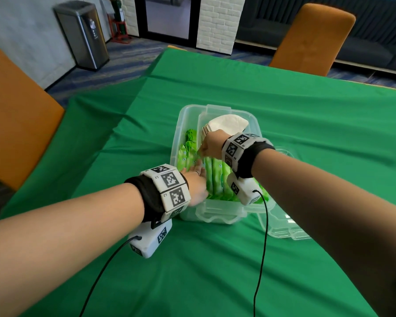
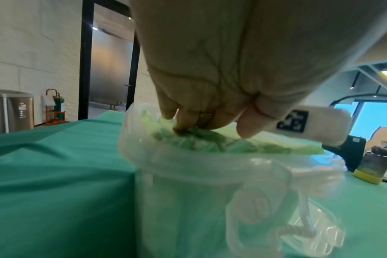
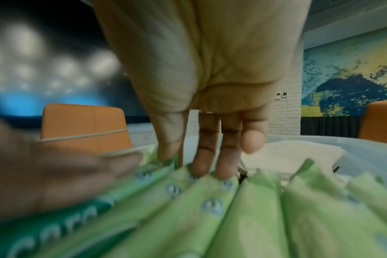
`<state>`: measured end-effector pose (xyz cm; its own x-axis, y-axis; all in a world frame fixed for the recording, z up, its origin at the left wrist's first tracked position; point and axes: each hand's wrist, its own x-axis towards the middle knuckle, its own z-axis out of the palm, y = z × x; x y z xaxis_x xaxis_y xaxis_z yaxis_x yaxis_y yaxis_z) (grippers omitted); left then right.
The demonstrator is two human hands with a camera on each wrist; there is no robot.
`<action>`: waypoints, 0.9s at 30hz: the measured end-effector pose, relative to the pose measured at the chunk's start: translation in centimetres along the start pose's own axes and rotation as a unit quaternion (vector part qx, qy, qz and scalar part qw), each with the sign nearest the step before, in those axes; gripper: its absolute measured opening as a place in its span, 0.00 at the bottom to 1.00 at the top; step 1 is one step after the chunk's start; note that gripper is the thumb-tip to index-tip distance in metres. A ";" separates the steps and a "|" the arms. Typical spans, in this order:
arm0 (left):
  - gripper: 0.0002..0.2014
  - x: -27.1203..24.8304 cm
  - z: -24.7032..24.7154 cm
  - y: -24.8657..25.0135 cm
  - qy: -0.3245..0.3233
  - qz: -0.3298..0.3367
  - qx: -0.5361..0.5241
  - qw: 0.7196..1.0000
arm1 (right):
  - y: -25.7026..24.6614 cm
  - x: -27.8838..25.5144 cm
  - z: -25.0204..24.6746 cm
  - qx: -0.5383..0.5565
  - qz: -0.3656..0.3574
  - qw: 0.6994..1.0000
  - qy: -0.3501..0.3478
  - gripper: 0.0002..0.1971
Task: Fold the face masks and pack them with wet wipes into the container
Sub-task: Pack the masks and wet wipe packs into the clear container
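A clear plastic container stands mid-table. Several green wet wipe packs stand on edge across its near part, and folded white face masks are stacked in its far right corner. My left hand reaches over the near left rim with straight fingers lying against the packs. My right hand points down from the right. Its straight fingertips press on the tops of the packs, just in front of the masks. Neither hand holds anything that I can see.
The container's clear lid lies flat just right of it. A green cloth covers the table. Orange chairs stand at the far right and the left. A small dark bottle stands off to the right.
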<state>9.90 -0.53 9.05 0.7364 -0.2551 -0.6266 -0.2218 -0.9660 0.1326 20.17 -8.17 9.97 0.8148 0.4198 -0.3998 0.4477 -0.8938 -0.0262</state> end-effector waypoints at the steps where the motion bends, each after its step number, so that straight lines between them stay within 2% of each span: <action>1: 0.32 0.1 0.1 -0.1 -0.006 0.002 -0.001 1.000 | 0.3 -0.4 -0.4 -0.008 -0.008 1.000 0.004 0.17; 3: 0.33 0.2 0.0 -0.3 -0.013 0.003 -0.003 1.000 | 1.5 -1.5 -1.2 -0.005 -0.027 1.000 0.005 0.20; 7: 0.32 0.1 0.0 -0.6 -0.014 0.011 0.026 1.000 | 4.9 -4.0 -1.9 -0.016 -0.028 0.997 -0.065 0.21; 11: 0.34 0.2 0.4 -0.5 -0.004 0.004 0.024 1.000 | 7.6 -5.6 -0.7 0.002 0.066 0.995 -0.077 0.29; 13: 0.37 0.2 0.2 -0.2 0.005 0.000 0.006 1.000 | 7.9 -5.8 0.5 0.005 0.091 0.992 -0.091 0.32; 16: 0.48 0.3 0.1 1.1 0.051 0.006 -0.012 0.999 | 7.6 -5.3 1.6 0.015 0.094 0.991 -0.097 0.33; 19: 0.52 0.7 0.3 3.0 0.092 0.052 -0.024 0.994 | 7.3 -4.7 1.6 0.010 0.097 0.992 -0.081 0.30; 22: 0.52 1.4 0.5 4.1 0.059 0.086 0.017 0.994 | 7.2 -4.6 1.6 0.002 0.092 0.993 -0.074 0.27; 27: 0.49 2.2 1.3 4.7 0.024 0.075 0.051 0.996 | 7.6 -4.5 2.2 0.017 0.086 0.994 -0.058 0.25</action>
<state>9.67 -5.61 7.32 0.7194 -0.4003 -0.5676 -0.3933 -0.9084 0.1422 19.10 -17.23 9.60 0.8301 0.2403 -0.5032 0.2907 -0.9566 0.0226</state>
